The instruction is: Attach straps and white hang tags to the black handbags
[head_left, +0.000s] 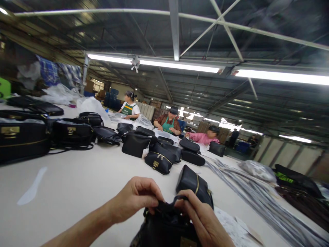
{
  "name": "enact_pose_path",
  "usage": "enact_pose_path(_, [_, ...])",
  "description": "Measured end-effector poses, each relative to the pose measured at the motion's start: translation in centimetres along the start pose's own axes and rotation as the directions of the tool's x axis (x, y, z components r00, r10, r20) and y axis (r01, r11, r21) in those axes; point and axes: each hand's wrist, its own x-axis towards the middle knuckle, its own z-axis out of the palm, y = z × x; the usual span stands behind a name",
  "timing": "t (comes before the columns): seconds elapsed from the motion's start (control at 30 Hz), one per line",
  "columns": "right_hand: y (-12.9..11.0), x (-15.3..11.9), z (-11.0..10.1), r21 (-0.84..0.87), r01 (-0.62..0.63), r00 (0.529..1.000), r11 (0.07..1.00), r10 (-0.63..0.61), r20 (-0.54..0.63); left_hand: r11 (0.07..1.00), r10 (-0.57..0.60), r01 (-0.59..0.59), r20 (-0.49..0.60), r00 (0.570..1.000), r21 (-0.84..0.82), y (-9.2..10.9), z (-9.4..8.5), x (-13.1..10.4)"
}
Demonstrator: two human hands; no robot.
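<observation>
A black handbag (164, 230) stands upright right in front of me at the bottom of the view, with part of a gold clasp low on its front. My left hand (138, 199) pinches the bag's top edge near a dark strap, thumb against fingers. On the other side, my right hand (197, 216) curls its fingers round the looped black strap at the top. The bag's opening is partly hidden by both hands. Just behind my right hand lies another black bag (189, 180) with a gold zip.
Several black bags (136, 144) spread across the white table (84, 192). Large black bags (23, 137) line the left side. Long grey strips (246, 188) run along the right, beside a plastic-wrapped bundle (257, 170). A white paper piece (32, 188) lies left. Co-workers (168, 125) are across the table.
</observation>
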Motion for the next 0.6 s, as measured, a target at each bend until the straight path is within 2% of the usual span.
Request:
enact_pose_path(0.1, [0.1,0.1,0.0,-0.028,0.009,1.000,1.000,-0.009,-0.001,0.949,0.098,-0.121,0.091,0.991,0.291,0.8,-0.4,0.4])
enact_pose_path(0.2, [0.4,0.2,0.0,-0.069,0.027,1.000,0.997,-0.027,-0.004,0.909,0.092,-0.157,0.180,0.979,0.386,1.1,-0.3,0.6])
enact_pose_path(0.3, [0.5,0.2,-0.1,-0.092,0.030,1.000,0.995,-0.030,-0.001,0.871,0.053,-0.131,0.173,0.983,0.473,1.1,0.5,1.0])
enact_pose_path(0.47, [0.4,0.0,0.0,-0.101,0.013,1.000,0.995,-0.014,0.000,0.676,-0.056,-0.012,0.067,0.996,0.736,0.5,1.6,2.6])
enact_pose_path(0.6, [0.0,-0.1,-0.1,-0.108,0.060,0.998,0.992,-0.057,0.030,0.579,-0.170,0.034,0.080,0.982,0.814,-0.1,1.8,4.0])
